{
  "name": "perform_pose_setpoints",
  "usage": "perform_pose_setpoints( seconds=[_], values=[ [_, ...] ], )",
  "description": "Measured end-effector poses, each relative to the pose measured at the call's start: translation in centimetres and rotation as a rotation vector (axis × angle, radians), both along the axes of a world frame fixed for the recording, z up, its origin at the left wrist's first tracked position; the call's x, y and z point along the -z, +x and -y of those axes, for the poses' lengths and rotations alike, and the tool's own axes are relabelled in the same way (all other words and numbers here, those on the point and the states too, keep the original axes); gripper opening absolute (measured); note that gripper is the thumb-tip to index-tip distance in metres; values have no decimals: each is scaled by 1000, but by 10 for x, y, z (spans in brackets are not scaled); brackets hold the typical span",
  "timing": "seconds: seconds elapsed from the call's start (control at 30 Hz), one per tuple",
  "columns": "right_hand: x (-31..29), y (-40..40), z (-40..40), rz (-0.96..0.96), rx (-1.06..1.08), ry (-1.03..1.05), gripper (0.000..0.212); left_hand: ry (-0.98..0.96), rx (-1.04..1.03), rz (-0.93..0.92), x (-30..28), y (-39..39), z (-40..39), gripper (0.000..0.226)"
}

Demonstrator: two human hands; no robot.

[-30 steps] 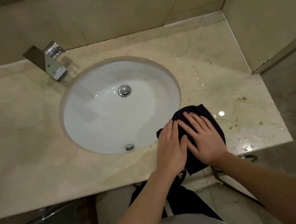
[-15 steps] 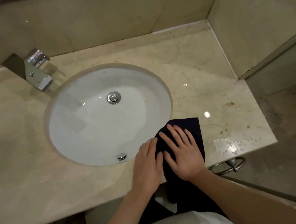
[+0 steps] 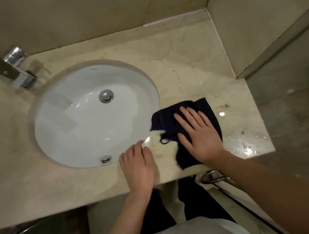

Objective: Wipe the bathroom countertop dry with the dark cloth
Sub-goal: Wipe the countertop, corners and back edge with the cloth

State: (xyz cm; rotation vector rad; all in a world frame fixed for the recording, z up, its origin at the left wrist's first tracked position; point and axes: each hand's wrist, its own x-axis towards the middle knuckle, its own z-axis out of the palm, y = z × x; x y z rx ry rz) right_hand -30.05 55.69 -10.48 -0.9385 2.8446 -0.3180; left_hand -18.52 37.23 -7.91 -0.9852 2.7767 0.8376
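The person's right hand (image 3: 197, 133) is pressing flat, palm down with the fingers spread wide, on the dark cloth (image 3: 186, 126), gripping nothing and simply pinning the fabric against the beige marble countertop (image 3: 191, 60). The cloth is lying crumpled on the stone just right of the white oval sink basin (image 3: 82, 124), its left corner reaching over the basin's rim, its near corner hanging close to the counter's front edge, and a loose thread is curling out from its left side. The left hand (image 3: 137, 168) is resting open and flat on the bare stone near the front edge, just beside the cloth but apart from it, with its fingertips sitting close to the sink's rim and holding nothing. Water droplets (image 3: 243, 144) are glistening on the counter's front right corner, to the right of the cloth and near the right wrist. Inside the basin a chrome drain (image 3: 106, 96) is sitting toward the back, and a small chrome overflow fitting (image 3: 106, 159) is showing at the near wall, just left of the left hand. A square chrome faucet (image 3: 14, 69) is standing at the back left of the counter, angled toward the basin. Below the counter's edge a metal towel ring (image 3: 212, 176) is sitting beside the right forearm.
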Motion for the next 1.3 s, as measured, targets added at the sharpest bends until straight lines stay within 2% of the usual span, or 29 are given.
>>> perform_pose_setpoints(
  seconds=[0.1, 0.23, 0.47, 0.57, 0.7, 0.87, 1.0, 1.07, 1.17, 1.3],
  values=[
    [-2, -9, -65, 9, 4, 16, 59, -31, -52, 1, 5, -2, -5, 56],
    [-10, -37, -127, 43, 178, 50, 59, -46, -75, 45, 4, -4, -16, 59],
    [-3, 0, -98, 5, 301, 50, 62, -27, -27, 105, 0, -1, -15, 75],
    [-4, 20, -58, 14, 232, 62, 64, 32, 16, 130, -4, 1, -11, 77],
    [-4, 45, 8, 35, 47, 19, 64, 76, 67, 196, -4, 4, -4, 56],
    [-1, 52, 57, 60, -137, -63, 62, 11, 101, 186, 6, 9, 3, 87],
    [3, 2, 52, 67, -311, -87, 58, 5, 86, 139, 8, 10, 1, 79],
    [4, -35, 38, 51, -263, -74, 58, 8, 74, 110, 7, 11, -1, 74],
    [4, -77, -8, 14, -70, -52, 57, 8, 72, 123, 8, 12, -2, 67],
    [-2, -84, -69, 22, 121, 22, 59, 9, 50, 141, 4, 7, -6, 69]
  ],
)
